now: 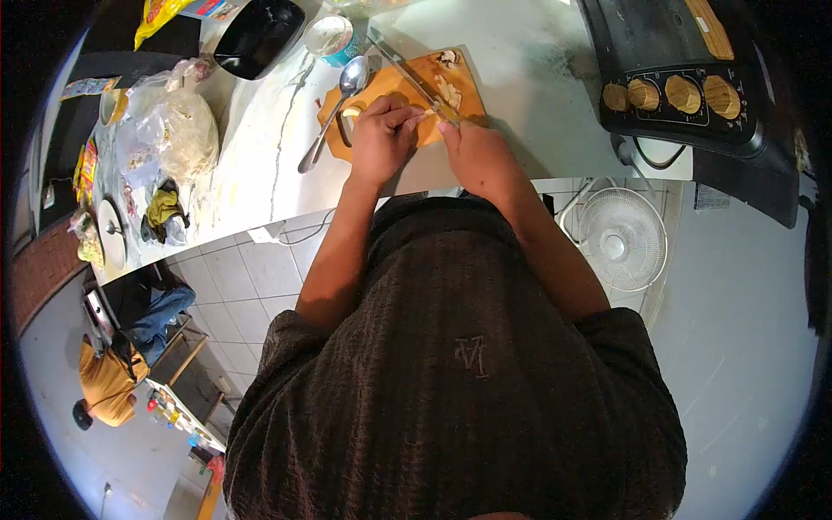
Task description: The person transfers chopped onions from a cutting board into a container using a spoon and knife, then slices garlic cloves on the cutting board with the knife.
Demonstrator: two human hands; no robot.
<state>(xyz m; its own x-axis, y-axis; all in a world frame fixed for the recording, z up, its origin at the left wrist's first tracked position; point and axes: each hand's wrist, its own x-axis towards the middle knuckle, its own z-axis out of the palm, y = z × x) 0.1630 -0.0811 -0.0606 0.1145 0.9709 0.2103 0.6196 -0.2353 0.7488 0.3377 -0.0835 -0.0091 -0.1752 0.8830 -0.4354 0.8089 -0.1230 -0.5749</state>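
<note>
A wooden cutting board (468, 82) lies on the counter in front of me. My right hand (485, 160) is closed round the handle of a knife (412, 72), whose blade slants up and left across the board. Close beside it, my left hand (380, 143) pinches a small pale piece of food (425, 115) near the knife; its exact kind is unclear. Pale slivers (448, 91) and some darker-edged scraps (448, 58) rest on the board's right side. A whitish chunk (351, 113) sits left of my left hand. A large metal spoon (354, 78) lies across the board's left edge.
Behind the board stand a tub (331, 39) and a black tray (258, 36). Plastic bags (186, 130) and a lid (111, 234) occupy the left counter. A black appliance with wooden knobs (683, 94) is at right, a white fan (615, 238) below. Another person (108, 377) is at far left.
</note>
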